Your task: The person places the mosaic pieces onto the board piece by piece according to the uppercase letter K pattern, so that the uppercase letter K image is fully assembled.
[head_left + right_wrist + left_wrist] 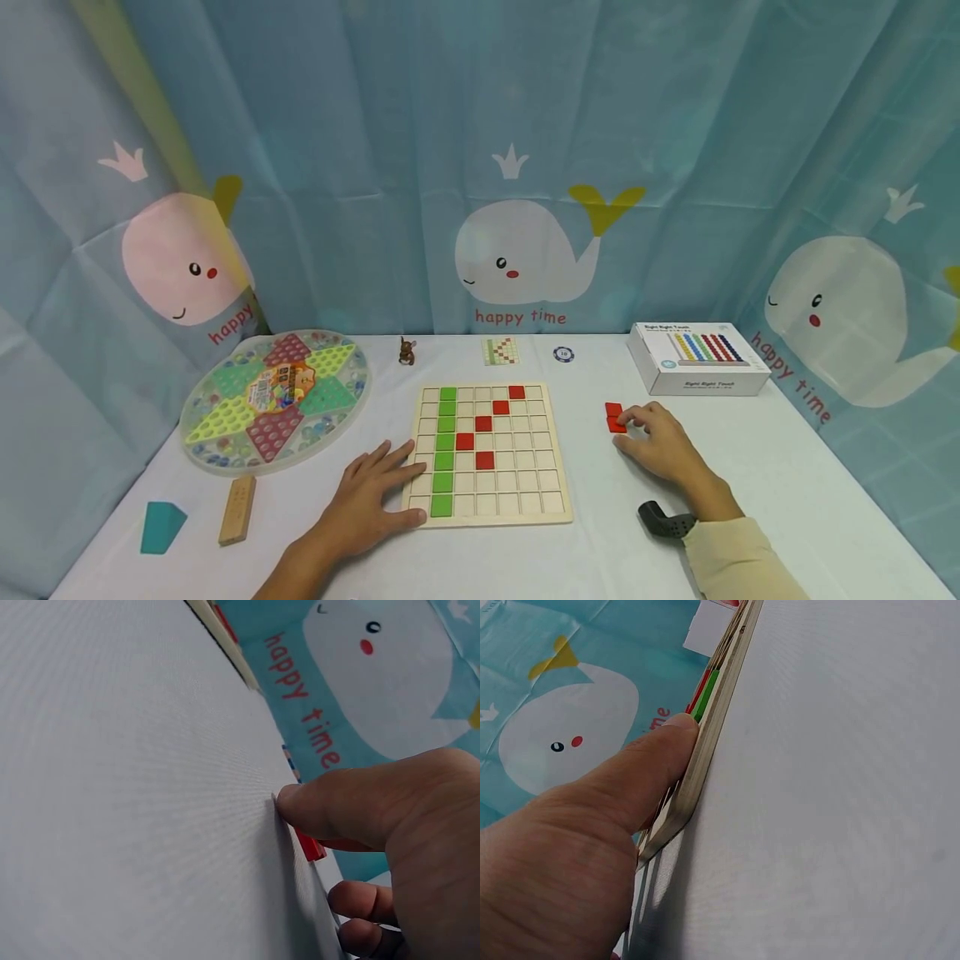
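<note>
Nearest the head camera: left hand (371, 500) flat on the worktop (750, 492), fingers straight and spread, fingertips and thumb touching the left edge of the wooden grid board (487, 454). Slightly farther right: right hand (658, 442), fingers curled down onto the small stack of red tiles (615, 417), well apart from the board's right edge.

Progress, as judged from the board: green tiles (444, 450) filling 1 full column of 7 cells; 5 red tiles (491, 421) forming a diagonal plus the start of a lower branch, close to a letter K as on the pattern card (501, 351) behind the board. Remaining, by judgement: a few red cells of the lower branch, with the loose red stack as supply.

Beyond: marble game tray (273, 400) at far left, white box (697, 358) at far right.

View differences: left wrist view alone shows the thumb (641, 780) pressed on the board edge (705, 742) near a green tile. Right wrist view alone shows the thumb (330, 806) pressed on a red tile (311, 846). Whole layout visible only from the head.
</note>
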Motion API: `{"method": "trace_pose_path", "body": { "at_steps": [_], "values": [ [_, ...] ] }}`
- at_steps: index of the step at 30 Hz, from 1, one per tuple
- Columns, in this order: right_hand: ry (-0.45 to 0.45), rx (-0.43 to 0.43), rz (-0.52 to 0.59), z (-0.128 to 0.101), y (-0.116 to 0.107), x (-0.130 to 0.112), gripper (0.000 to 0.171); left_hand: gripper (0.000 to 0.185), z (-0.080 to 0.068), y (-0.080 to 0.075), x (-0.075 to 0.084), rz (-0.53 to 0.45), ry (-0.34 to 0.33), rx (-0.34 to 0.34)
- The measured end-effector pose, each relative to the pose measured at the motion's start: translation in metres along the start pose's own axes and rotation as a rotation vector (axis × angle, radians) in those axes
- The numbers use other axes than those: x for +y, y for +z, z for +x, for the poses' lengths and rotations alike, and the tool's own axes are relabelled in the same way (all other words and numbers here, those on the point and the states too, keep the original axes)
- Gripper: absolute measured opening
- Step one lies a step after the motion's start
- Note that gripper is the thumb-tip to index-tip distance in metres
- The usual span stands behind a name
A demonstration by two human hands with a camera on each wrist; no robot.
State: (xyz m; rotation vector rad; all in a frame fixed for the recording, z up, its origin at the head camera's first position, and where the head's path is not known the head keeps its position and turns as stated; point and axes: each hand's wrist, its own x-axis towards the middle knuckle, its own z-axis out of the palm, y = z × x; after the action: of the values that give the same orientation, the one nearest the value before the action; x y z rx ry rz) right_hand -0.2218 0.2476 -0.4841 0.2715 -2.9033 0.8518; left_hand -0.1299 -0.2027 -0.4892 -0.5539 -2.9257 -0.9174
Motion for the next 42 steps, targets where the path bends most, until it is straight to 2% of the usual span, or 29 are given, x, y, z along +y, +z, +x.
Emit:
{"method": "trace_pose_path", "body": {
  "at_steps": [5,10,15,19,22,30,37,42],
  "values": [
    [-0.009,0.000,-0.011,0.001,0.002,0.000,0.030,0.066,0.000,0.000,-0.001,-0.002,0.005,0.007],
    [-0.025,0.005,-0.001,0.002,0.004,-0.001,0.021,0.066,-0.001,0.000,-0.002,-0.003,0.001,0.007],
    [-0.026,-0.026,-0.001,0.003,0.003,-0.001,0.024,0.067,-0.001,-0.001,-0.003,-0.003,0.003,0.010],
    [-0.059,-0.053,-0.004,0.002,0.000,-0.003,0.023,0.067,-0.002,-0.001,-0.003,-0.006,-0.004,0.006],
    [-0.108,-0.041,0.017,0.001,-0.004,-0.008,0.022,0.067,-0.002,-0.001,-0.003,-0.002,-0.007,0.001],
    [-0.311,0.071,0.156,-0.004,-0.025,-0.046,0.023,0.068,-0.002,-0.002,-0.004,0.010,-0.004,0.001],
    [-0.374,0.074,0.233,-0.017,-0.038,-0.080,0.023,0.066,0.000,0.000,-0.003,-0.018,0.000,0.011],
    [-0.408,0.064,0.288,-0.025,-0.033,-0.104,0.024,0.067,0.000,0.002,-0.003,-0.019,-0.008,0.004]
  ]
}}
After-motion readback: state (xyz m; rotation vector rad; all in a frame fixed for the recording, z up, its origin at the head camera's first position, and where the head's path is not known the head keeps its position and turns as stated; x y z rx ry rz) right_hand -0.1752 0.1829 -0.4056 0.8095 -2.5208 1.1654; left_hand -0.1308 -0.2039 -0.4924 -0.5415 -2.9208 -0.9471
